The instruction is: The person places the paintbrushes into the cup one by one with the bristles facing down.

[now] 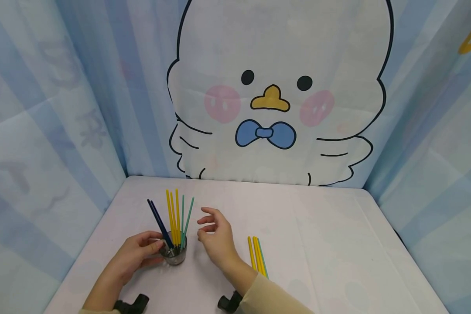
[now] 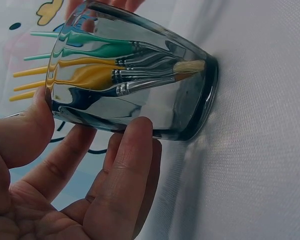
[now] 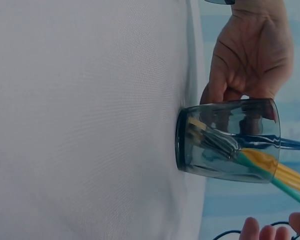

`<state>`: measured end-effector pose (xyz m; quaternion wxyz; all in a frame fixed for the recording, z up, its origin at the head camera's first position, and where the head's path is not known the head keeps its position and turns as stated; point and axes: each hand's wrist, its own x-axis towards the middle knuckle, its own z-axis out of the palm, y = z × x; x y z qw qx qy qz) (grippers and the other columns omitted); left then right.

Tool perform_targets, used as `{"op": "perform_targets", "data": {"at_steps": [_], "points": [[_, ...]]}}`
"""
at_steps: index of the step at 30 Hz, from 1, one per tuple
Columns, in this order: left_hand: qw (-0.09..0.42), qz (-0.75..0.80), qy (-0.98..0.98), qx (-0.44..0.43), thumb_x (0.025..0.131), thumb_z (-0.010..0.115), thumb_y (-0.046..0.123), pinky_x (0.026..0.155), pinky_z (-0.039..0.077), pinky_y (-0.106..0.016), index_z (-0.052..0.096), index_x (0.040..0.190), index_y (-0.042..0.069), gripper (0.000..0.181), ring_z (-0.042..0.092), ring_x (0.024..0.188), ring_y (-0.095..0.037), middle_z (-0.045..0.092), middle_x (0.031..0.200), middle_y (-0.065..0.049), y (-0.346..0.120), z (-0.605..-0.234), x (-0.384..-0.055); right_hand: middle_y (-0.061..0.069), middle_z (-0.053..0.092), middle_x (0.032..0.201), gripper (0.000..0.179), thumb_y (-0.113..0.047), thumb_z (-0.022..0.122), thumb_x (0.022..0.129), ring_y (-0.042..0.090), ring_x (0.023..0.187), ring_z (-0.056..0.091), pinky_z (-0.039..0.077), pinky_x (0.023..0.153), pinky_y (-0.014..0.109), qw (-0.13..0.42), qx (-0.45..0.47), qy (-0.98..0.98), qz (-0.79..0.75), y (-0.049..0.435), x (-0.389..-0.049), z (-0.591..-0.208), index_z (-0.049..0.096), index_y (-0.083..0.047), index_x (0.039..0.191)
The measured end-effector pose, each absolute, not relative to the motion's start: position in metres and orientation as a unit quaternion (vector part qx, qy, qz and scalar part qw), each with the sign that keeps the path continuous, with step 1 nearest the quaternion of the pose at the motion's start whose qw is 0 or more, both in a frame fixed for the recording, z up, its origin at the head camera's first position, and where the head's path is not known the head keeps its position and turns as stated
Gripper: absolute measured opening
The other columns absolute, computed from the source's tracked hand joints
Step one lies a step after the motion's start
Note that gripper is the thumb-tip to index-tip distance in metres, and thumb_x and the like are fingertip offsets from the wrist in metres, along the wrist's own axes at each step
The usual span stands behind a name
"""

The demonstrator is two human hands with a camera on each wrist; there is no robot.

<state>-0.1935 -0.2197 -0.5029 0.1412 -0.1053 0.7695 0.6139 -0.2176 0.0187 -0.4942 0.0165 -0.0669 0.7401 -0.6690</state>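
A clear grey-tinted drinking glass (image 1: 175, 257) stands upright on the table at the left. Several paintbrushes lean in it, bristles down: dark blue brushes (image 1: 159, 222), yellow brushes (image 1: 173, 213) and green brushes (image 1: 187, 218). My left hand (image 1: 139, 250) holds the glass from its left side, thumb at the rim and fingers along the wall, as the left wrist view shows. Just to the right of the glass, my right hand (image 1: 217, 235) hovers with loosely bent fingers and nothing between them. In the right wrist view its fingertips (image 3: 250, 231) show near the brush handles.
More paintbrushes, two yellow (image 1: 257, 253) and one green (image 1: 262, 255), lie on the white table (image 1: 337, 244) right of my right forearm, which hides their lower ends. A patterned curtain (image 1: 271, 161) with a cartoon bird stands behind the table, with more cloth at both sides.
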Motion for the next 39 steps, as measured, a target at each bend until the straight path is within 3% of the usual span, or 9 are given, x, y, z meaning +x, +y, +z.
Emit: {"op": "perform_targets", "data": {"at_steps": [15,27,39], "points": [[0.145,0.616,0.767,-0.105,0.107,0.067,0.014,0.090,0.070,-0.045,0.060,0.140,-0.008,0.040,0.073,0.105,-0.022,0.070,0.131,-0.025,-0.221,-0.503,-0.194,0.011,0.069,0.119,0.058,0.004,0.067,0.095,0.020,0.093,0.067,0.069,0.079,0.027,0.030,-0.047,0.741,-0.669,0.048,-0.210,-0.490,0.062,-0.025,0.145],[0.150,0.619,0.764,-0.104,0.107,0.067,0.014,0.091,0.070,-0.045,0.060,0.140,-0.008,0.040,0.073,0.105,-0.021,0.070,0.130,-0.023,-0.221,-0.502,-0.193,0.025,0.068,0.124,0.063,0.010,0.064,0.090,0.019,0.085,0.067,0.070,0.074,0.032,0.025,-0.034,0.731,-0.681,0.078,-0.202,-0.484,0.061,-0.017,0.147],[0.149,0.617,0.766,-0.105,0.107,0.068,0.015,0.091,0.069,-0.045,0.060,0.140,-0.008,0.041,0.073,0.106,-0.022,0.069,0.131,-0.024,-0.221,-0.502,-0.193,0.027,0.066,0.125,0.062,0.009,0.067,0.091,0.019,0.083,0.066,0.070,0.073,0.033,0.034,-0.003,0.742,-0.670,0.105,-0.199,-0.487,0.061,-0.018,0.146]]}}
